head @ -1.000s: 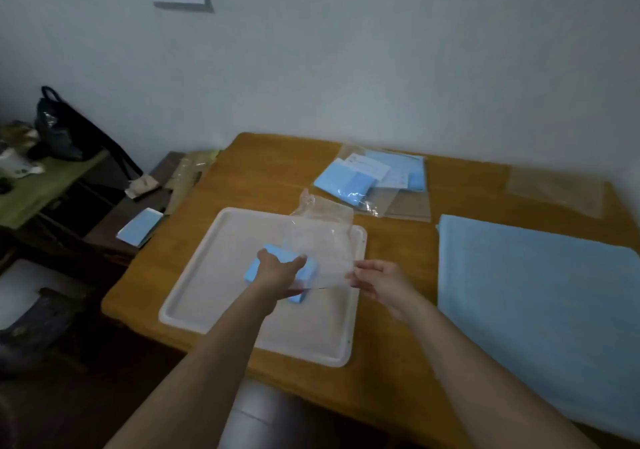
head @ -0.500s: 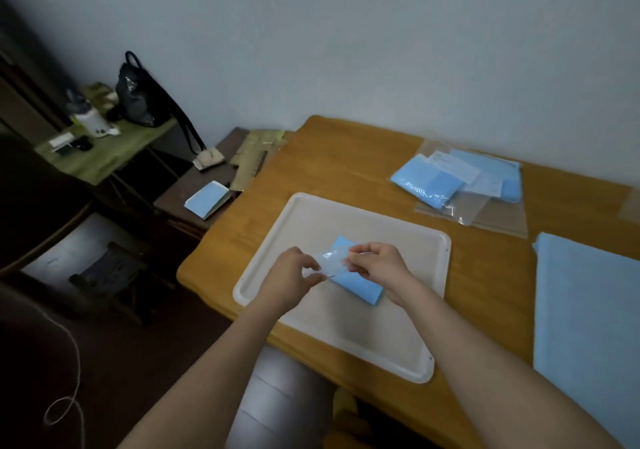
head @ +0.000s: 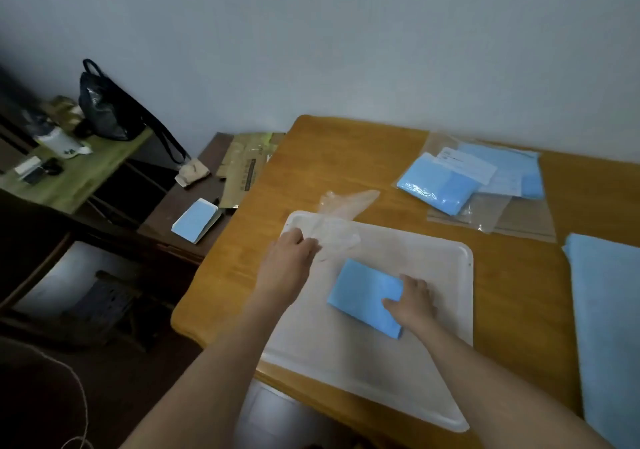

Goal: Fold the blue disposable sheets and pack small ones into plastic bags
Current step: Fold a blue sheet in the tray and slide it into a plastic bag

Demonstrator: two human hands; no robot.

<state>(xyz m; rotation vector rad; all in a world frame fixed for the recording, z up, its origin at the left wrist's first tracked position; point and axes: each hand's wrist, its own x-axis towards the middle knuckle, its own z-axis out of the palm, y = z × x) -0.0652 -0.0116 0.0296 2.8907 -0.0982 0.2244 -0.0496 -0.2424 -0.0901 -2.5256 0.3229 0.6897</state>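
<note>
Right hand [head: 414,301] rests on the folded blue sheet [head: 363,296] lying on the white tray [head: 450,362], thumb laid across its edge. Left hand [head: 289,258] grips a clear plastic bag [head: 337,227] at the tray's far left corner.

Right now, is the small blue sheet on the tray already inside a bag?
No. The folded blue sheet lies bare on the tray; the empty plastic bag lies apart.

The large blue sheet [head: 609,327] runs off the right edge; print on the packed bags' labels [head: 467,166] is too small to read
</note>
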